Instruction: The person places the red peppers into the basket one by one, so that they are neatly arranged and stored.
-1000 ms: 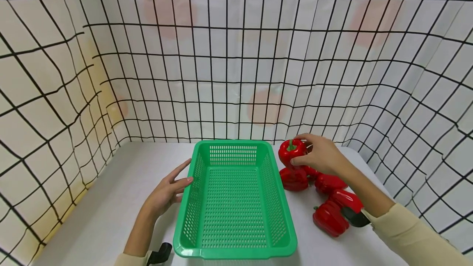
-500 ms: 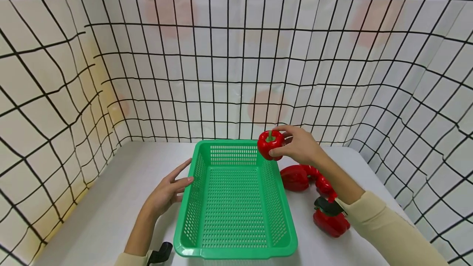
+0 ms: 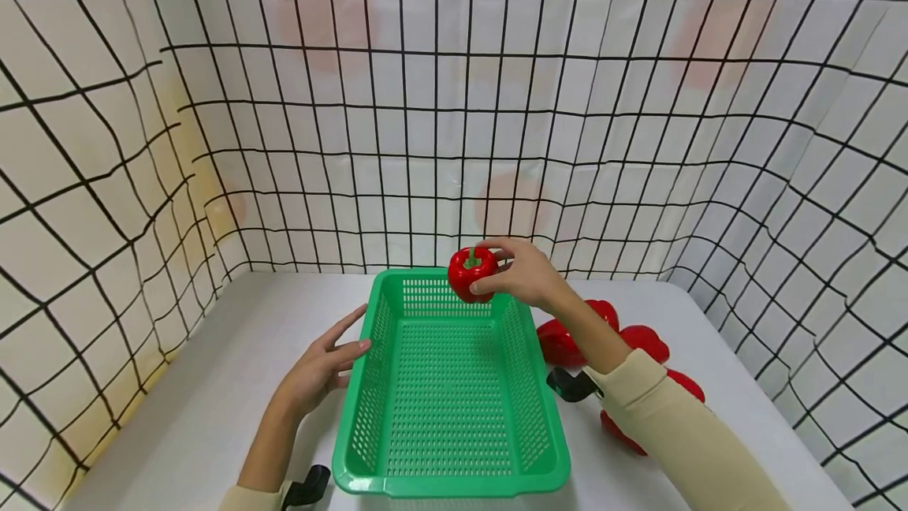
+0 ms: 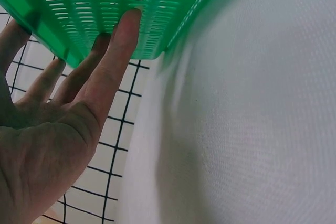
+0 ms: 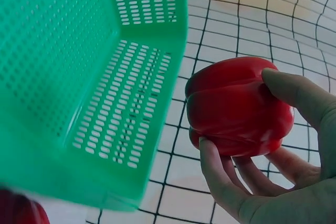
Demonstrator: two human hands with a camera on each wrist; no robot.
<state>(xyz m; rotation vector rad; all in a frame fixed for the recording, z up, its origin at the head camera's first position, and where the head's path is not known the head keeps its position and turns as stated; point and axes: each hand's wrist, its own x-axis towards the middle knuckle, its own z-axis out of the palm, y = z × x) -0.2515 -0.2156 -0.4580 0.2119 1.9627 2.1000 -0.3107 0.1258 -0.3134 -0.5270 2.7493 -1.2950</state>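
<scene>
A glossy red bell pepper (image 3: 468, 274) with a green stem is gripped between the thumb and fingers of my right hand (image 3: 521, 274), above the far end of the green basket (image 3: 452, 487). In the right wrist view the pepper (image 5: 236, 109) appears beside the basket's perforated end wall, clear of it. My left hand (image 3: 315, 369) rests against the basket's left side with fingers extended. From the left wrist, those straight fingers (image 4: 107, 74) touch the slotted wall. Inside, the basket shows a bare slotted bottom.
Several more red bell peppers (image 3: 560, 344) lie on the white table (image 3: 234, 369) to the right of the basket, partly hidden by my right forearm and sleeve. A black grid net (image 3: 426, 156) over white cloth encloses the back and sides.
My right hand has carried the red bell pepper left from above the other peppers, over the basket's right rim to its far end. The left hand and the basket stay put.
</scene>
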